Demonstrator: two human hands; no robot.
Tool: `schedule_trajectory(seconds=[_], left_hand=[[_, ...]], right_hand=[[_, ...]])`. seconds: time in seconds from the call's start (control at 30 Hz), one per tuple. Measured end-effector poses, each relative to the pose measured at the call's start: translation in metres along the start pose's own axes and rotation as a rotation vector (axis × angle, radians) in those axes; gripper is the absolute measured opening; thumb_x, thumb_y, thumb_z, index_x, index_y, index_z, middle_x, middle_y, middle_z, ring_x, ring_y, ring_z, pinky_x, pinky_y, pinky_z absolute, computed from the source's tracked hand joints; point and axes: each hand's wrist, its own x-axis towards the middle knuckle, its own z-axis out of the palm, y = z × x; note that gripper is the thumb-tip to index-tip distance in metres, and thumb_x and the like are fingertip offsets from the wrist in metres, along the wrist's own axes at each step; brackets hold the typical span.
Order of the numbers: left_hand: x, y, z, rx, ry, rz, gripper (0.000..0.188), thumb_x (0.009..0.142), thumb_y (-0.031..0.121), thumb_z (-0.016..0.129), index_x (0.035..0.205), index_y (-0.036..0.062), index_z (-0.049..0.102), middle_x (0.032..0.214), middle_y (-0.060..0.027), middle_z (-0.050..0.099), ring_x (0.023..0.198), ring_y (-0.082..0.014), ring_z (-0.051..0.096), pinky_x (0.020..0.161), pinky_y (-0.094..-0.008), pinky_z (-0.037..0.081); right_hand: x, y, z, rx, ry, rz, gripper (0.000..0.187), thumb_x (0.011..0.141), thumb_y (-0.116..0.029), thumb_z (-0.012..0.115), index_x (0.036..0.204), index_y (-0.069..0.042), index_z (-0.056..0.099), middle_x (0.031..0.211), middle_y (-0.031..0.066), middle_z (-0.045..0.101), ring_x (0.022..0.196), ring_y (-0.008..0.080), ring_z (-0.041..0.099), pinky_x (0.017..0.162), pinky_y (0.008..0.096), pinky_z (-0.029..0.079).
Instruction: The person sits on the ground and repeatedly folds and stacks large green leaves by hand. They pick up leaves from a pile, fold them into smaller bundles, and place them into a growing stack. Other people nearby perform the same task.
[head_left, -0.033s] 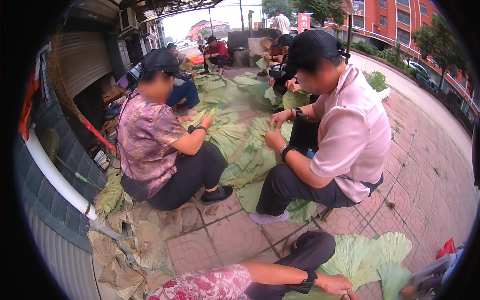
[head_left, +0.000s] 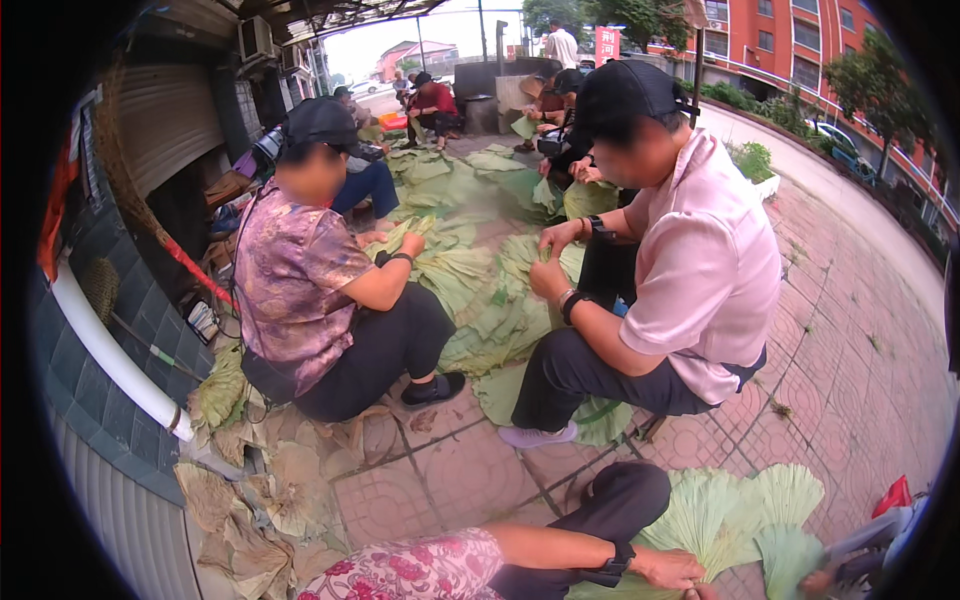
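My left hand (head_left: 668,568), at the end of a floral-sleeved arm with a dark band at the wrist, is at the lower edge right of centre. Its fingers are closed on a pale green, dried-looking lotus leaf (head_left: 715,515) with radiating veins. Just a sliver of my right hand (head_left: 704,592) shows beside it at the bottom rim; its fingers are cut off. The leaf spreads out on the paving past my dark-trousered knee (head_left: 635,490). Another leaf (head_left: 787,555) lies to the right of my hands.
Two people in black caps, one in a patterned shirt (head_left: 295,250), one in pink (head_left: 710,250), crouch ahead, handling leaves from a wide heap (head_left: 500,320). Brown withered leaves (head_left: 255,550) lie lower left, near a white pipe (head_left: 120,350). Another person's hand (head_left: 815,580) reaches in at right.
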Motion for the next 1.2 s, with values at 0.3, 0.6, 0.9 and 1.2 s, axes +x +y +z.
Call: schedule_trajectory(seconds=[0.3, 0.6, 0.9, 1.2], left_hand=[[-0.010, 0.001, -0.014, -0.099, -0.022, 0.037, 0.036, 0.079, 0.028, 0.066, 0.076, -0.0055, 0.053, 0.071, -0.0206, 0.056, 0.069, -0.0367, 0.056, 0.066, -0.0447, 0.042], [-0.007, -0.001, -0.008, -0.151, 0.173, -0.003, 0.035, 0.076, 0.025, 0.070, 0.072, -0.0023, 0.049, 0.063, -0.0170, 0.053, 0.061, -0.0338, 0.054, 0.059, -0.0432, 0.040], [-0.008, 0.004, -0.019, -0.081, 0.231, 0.040, 0.038, 0.073, 0.027, 0.069, 0.069, -0.0026, 0.045, 0.061, -0.0189, 0.049, 0.060, -0.0355, 0.053, 0.058, -0.0445, 0.038], [-0.007, 0.008, -0.018, -0.068, 0.265, -0.033, 0.032, 0.072, 0.024, 0.065, 0.070, -0.0034, 0.049, 0.066, -0.0232, 0.055, 0.066, -0.0407, 0.058, 0.062, -0.0470, 0.043]], right_hand=[[0.002, -0.072, -0.001, 0.108, 0.009, 0.249, 0.041, 0.102, -0.027, 0.056, 0.130, 0.003, 0.063, 0.131, 0.0227, 0.063, 0.120, 0.0324, 0.059, 0.101, 0.0417, 0.046], [0.010, -0.032, 0.007, 0.032, 0.026, 0.153, 0.042, 0.102, -0.028, 0.056, 0.130, 0.003, 0.063, 0.130, 0.0228, 0.063, 0.118, 0.0329, 0.060, 0.100, 0.0415, 0.046], [0.016, -0.027, 0.007, 0.034, 0.054, 0.144, 0.044, 0.102, -0.029, 0.056, 0.131, 0.003, 0.062, 0.129, 0.0230, 0.064, 0.117, 0.0335, 0.061, 0.100, 0.0412, 0.047], [0.020, 0.004, 0.018, -0.080, 0.156, 0.047, 0.049, 0.104, -0.034, 0.054, 0.132, 0.006, 0.060, 0.126, 0.0242, 0.065, 0.115, 0.0332, 0.061, 0.100, 0.0408, 0.047]])
